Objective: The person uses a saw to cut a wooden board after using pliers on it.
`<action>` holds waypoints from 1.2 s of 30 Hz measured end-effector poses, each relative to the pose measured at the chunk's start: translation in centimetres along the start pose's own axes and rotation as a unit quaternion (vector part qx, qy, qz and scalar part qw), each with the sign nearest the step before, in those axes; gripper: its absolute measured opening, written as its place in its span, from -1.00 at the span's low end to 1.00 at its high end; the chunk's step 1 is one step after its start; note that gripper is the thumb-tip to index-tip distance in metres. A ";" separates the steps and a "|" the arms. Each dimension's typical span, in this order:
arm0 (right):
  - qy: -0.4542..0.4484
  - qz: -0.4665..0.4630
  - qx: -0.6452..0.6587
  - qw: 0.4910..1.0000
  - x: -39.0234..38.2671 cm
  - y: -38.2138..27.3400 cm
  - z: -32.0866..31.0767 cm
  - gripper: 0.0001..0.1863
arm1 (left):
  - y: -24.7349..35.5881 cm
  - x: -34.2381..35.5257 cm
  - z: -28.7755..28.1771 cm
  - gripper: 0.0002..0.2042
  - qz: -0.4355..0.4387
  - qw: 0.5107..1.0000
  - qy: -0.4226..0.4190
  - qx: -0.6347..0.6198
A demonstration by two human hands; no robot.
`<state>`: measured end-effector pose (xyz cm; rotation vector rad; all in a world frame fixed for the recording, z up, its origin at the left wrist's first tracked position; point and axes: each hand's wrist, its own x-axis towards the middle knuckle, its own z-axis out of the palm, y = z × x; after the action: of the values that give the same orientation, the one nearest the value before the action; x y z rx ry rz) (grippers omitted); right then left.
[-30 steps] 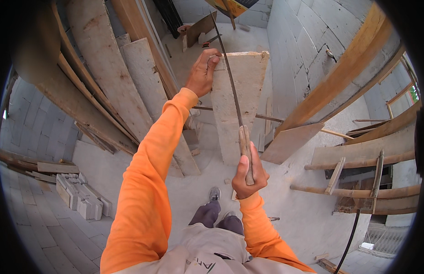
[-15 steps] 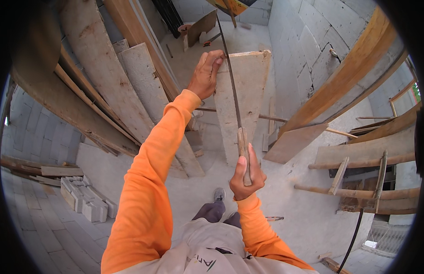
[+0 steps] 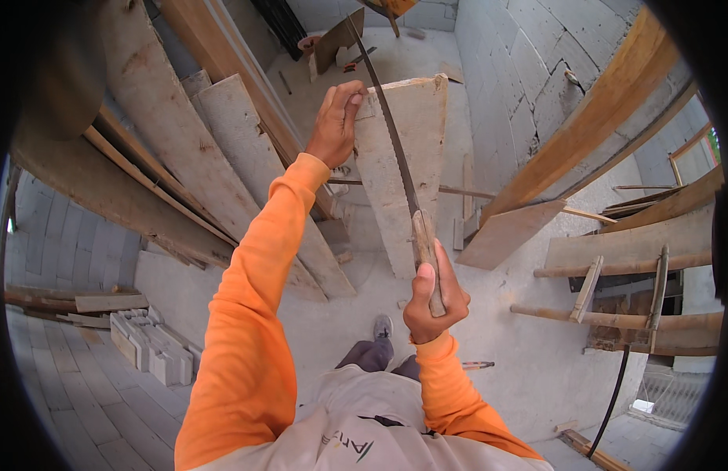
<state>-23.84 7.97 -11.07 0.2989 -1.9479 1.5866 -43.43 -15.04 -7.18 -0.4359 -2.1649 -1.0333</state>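
Note:
My right hand (image 3: 436, 304) is closed around the wooden handle of a handsaw (image 3: 393, 140). Its long dark blade points away from me and slants left, with the toothed edge visible, across the top of a pale, worn wooden board (image 3: 419, 118). The board stands tilted in front of me, its wide end up and its narrower end near the floor. My left hand (image 3: 334, 124) grips the board's upper left corner, fingers curled over the edge beside the blade. Whether the teeth touch the wood is hard to tell.
Long planks (image 3: 164, 102) lean on the left. A thick timber (image 3: 587, 118) and a block wall (image 3: 521, 78) stand on the right. A bamboo ladder-like frame (image 3: 615, 318) lies at the right. Stacked blocks (image 3: 156, 345) sit at the left, and an orange-handled tool (image 3: 478, 365) lies near my right forearm.
The saw has turned so its tip leans further left, and my right hand has shifted slightly right. My left hand still holds the board's corner; the board appears slightly further left.

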 end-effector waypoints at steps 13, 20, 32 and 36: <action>0.001 -0.060 -0.042 0.997 -2.4 2.9 0.5 -0.60 | 0.5 1.0 -2.9 -0.83 -0.011 0.997 -0.079 -0.002; -0.007 -0.074 -0.047 0.996 -3.6 4.3 0.8 -0.60 | 0.9 1.1 -3.4 -0.82 -0.016 0.996 -0.090 0.019; 0.010 -0.084 -0.059 0.995 -4.5 3.5 -0.7 -0.59 | 1.9 0.6 -2.4 -0.82 0.013 0.996 -0.084 0.022; -0.022 -0.049 -0.055 0.997 -4.1 2.7 -1.1 -0.58 | 1.2 0.6 -2.2 -0.82 0.018 0.997 -0.062 0.032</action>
<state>-21.71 8.92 -15.52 0.3802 -2.0143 1.4152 -42.20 -16.00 -5.07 -0.5200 -2.2843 -0.9368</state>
